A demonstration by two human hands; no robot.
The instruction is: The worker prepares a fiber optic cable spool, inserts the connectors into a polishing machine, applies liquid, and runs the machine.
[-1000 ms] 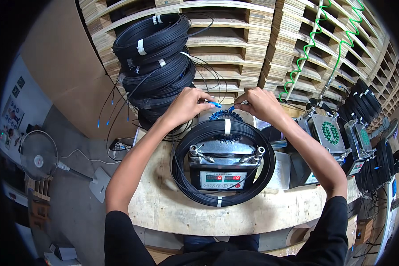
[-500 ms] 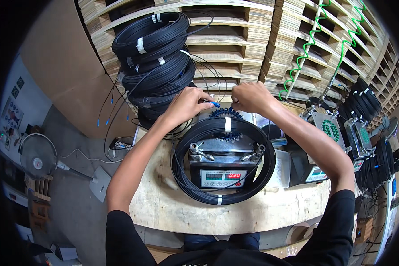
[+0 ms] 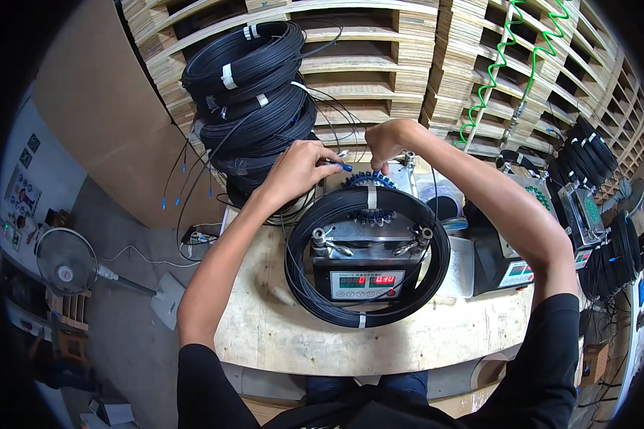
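Note:
My left hand [image 3: 302, 170] pinches a small blue cable connector [image 3: 345, 166] between thumb and fingertips, just left of the polishing machine's connector ring. My right hand [image 3: 388, 141] is bent down over that ring of blue connectors [image 3: 368, 179], fingers curled and a fingertip reaching to it. What those fingers grip, if anything, is hidden. A black cable coil [image 3: 295, 264] tied with white tape surrounds the polishing machine [image 3: 322, 280], which has clamp posts on top and a lit red display in front. The coil covers part of the connector ring.
At the back left a tall stack of black cable coils [image 3: 215, 71] stands, loose ends hanging. More machines [image 3: 511, 275] and coils are on the right. Wooden pallets [image 3: 358, 53] rise behind the plywood table [image 3: 265, 336]. A fan [image 3: 66, 261] stands on the floor at left.
My right hand has come down and slightly left onto the connector ring. My left hand stays near the same spot with the blue connector. The left part of the display now shows red digits.

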